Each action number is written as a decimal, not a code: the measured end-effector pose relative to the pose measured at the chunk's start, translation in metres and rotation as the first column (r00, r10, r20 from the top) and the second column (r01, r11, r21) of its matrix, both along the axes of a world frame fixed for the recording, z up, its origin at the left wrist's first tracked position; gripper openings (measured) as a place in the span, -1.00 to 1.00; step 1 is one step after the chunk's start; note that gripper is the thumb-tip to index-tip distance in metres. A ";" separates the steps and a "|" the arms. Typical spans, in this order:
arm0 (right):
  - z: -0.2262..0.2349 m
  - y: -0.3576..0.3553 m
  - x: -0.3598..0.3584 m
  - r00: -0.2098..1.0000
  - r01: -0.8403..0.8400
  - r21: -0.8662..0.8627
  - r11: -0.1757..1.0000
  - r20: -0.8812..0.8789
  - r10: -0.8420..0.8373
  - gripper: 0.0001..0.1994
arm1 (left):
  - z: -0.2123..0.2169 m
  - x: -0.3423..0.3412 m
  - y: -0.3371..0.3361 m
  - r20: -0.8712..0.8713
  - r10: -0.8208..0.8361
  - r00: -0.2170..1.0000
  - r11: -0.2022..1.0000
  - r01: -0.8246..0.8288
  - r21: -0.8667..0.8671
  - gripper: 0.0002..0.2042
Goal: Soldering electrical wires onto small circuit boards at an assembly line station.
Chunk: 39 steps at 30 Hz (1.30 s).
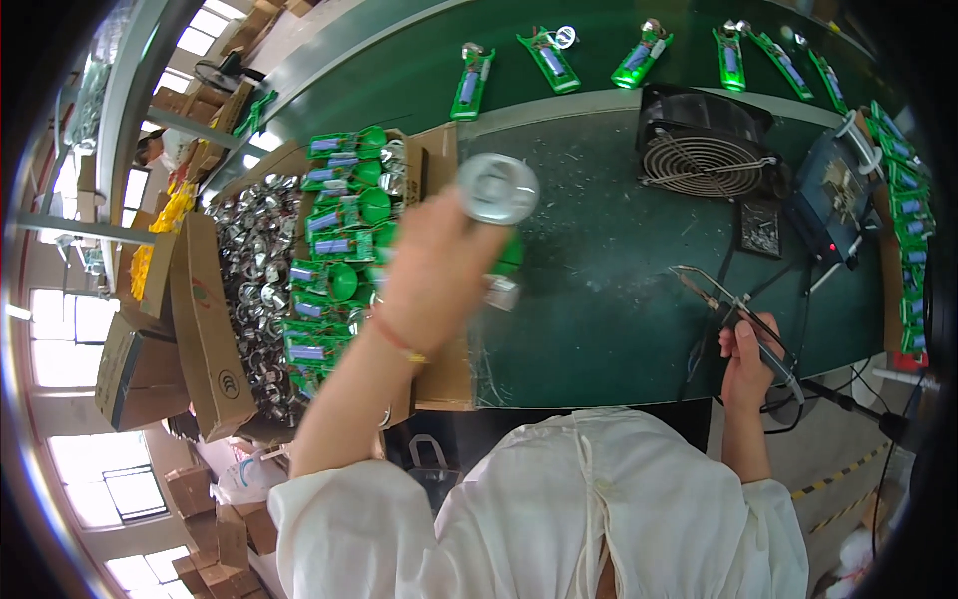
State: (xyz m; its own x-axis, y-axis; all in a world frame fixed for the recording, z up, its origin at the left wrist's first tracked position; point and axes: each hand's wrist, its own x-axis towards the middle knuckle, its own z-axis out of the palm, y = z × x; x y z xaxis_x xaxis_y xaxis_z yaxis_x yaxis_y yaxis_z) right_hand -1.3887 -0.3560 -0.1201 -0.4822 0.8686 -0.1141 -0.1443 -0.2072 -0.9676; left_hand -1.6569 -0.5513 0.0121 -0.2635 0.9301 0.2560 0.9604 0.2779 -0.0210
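Observation:
My left hand point(439, 255) is closed on a round silver reflector cup point(499, 190), held above the left part of the green bench. Below the same hand a green plastic part point(510, 256) shows, with most of it hidden by my fingers. My right hand point(748, 364) is wrapped round a soldering iron point(766, 349), its tip pointing up and left over the bench. Close by my left wrist, several green housings point(324, 222) with purple cylindrical cells lie stacked in a cardboard box.
A carton point(208, 329) of many silver cups stands at far left. A black fan point(704, 145) with a wire guard sits at the back right, beside a blue soldering station point(828, 200). More green housings point(639, 62) line the far ledge. A small dark tray point(760, 230) lies near the fan.

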 end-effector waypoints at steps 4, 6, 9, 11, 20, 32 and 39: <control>0.000 0.008 0.001 1.000 0.030 0.016 0.999 0.001 -0.030 -0.82 | -0.078 0.045 0.060 0.091 -0.066 0.994 0.991 0.076 -0.107 -0.86; 0.000 0.015 0.006 1.000 0.004 0.035 0.999 0.017 -0.004 -0.83 | -0.104 0.063 0.071 0.057 -0.084 0.995 0.990 0.090 -0.108 -0.77; -0.012 0.026 0.016 0.999 0.027 0.029 0.999 0.025 -0.028 -0.83 | -0.106 0.080 0.073 0.056 -0.091 0.994 0.994 0.095 -0.060 -0.91; -0.012 0.030 0.016 0.998 0.051 0.027 0.998 0.035 -0.051 -0.83 | -0.108 0.091 0.064 0.140 -0.074 0.987 0.994 0.084 -0.063 -0.92; -0.013 0.035 -0.002 0.999 0.038 0.025 0.999 -0.001 -0.038 -0.83 | -0.091 0.072 0.009 0.606 -0.225 0.763 0.972 0.137 0.189 -0.64; -0.009 0.022 -0.015 1.000 0.005 0.038 0.999 -0.003 -0.005 -0.84 | -0.127 0.017 0.045 0.345 -0.028 0.938 0.984 -0.036 0.177 -0.69; -0.013 0.021 -0.019 0.999 -0.041 0.040 0.998 0.036 0.039 -0.86 | -0.140 0.016 0.067 0.408 -0.060 0.911 0.918 -0.110 0.381 -0.87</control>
